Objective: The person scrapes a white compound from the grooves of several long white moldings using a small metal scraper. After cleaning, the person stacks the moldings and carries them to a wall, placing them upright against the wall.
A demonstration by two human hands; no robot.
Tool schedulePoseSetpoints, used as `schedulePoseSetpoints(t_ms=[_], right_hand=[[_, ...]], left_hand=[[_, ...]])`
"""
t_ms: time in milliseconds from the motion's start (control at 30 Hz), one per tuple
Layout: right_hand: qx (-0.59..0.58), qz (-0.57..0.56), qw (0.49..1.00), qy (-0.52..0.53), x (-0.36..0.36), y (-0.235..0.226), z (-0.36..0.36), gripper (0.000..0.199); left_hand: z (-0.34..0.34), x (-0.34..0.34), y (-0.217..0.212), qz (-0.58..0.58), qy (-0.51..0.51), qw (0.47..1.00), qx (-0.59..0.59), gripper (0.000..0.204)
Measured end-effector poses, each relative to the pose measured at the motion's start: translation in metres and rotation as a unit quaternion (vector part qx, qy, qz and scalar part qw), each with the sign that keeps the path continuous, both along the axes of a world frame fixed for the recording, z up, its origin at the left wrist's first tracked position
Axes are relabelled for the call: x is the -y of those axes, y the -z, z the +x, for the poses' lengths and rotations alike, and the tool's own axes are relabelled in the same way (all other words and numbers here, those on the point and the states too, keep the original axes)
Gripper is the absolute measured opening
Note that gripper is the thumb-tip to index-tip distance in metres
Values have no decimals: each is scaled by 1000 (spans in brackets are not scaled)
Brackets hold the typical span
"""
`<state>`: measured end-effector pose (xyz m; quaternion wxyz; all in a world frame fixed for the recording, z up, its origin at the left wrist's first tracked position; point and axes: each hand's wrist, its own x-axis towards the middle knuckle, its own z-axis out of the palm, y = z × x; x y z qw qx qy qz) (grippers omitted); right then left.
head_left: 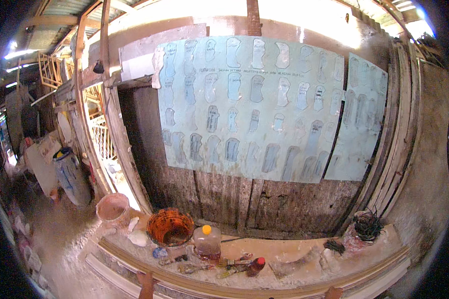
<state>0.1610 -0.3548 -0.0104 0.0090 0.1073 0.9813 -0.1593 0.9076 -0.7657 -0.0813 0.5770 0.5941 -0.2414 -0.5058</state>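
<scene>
A long cream moulding (117, 280) with stepped ridges runs along the near side of the workbench, bending with the lens. My left hand (145, 285) grips it left of centre, fingers curled over its edge. Farther along, at the lower right, my right hand (333, 293) is on the same moulding; only its upper part shows, closed over the edge. Beyond the hands lie several paintbrushes (194, 268), a bottle with a red cap (256, 266) and a clear plastic jug with a yellow cap (207, 243).
An orange-stained bucket (170, 226) and a pale bucket (113, 208) stand at the bench's left end. A tub of dark, wiry strands (366, 226) is at the right. Blue sheets with drawn profile shapes (244, 109) cover the wall. A stained barrel (72, 174) stands at left.
</scene>
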Motion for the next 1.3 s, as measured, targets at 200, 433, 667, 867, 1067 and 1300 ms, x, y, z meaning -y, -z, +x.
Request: schedulePoseSetpoints(t_ms=[200, 433, 667, 867, 1067, 1300], right_hand=[[7, 88, 989, -117, 28, 36, -16, 32], [-33, 203, 943, -262, 59, 42, -1, 32], [-125, 190, 928, -297, 84, 39, 43, 40], [-229, 151, 886, -374, 59, 86, 77, 49], [-164, 59, 902, -395, 80, 98, 171, 56], [-130, -6, 834, -536, 109, 30, 306, 67]], left_hand=[[-10, 5, -14, 36, -27, 998, 43, 73], [-49, 5, -29, 41, -78, 991, 99, 58], [-39, -16, -22, -17, -30, 999, 2, 36], [-13, -51, -25, -139, -42, 989, 8, 26], [90, -71, -72, -126, -123, 983, 47, 19], [254, 1, -62, 49, -187, 847, 495, 44]])
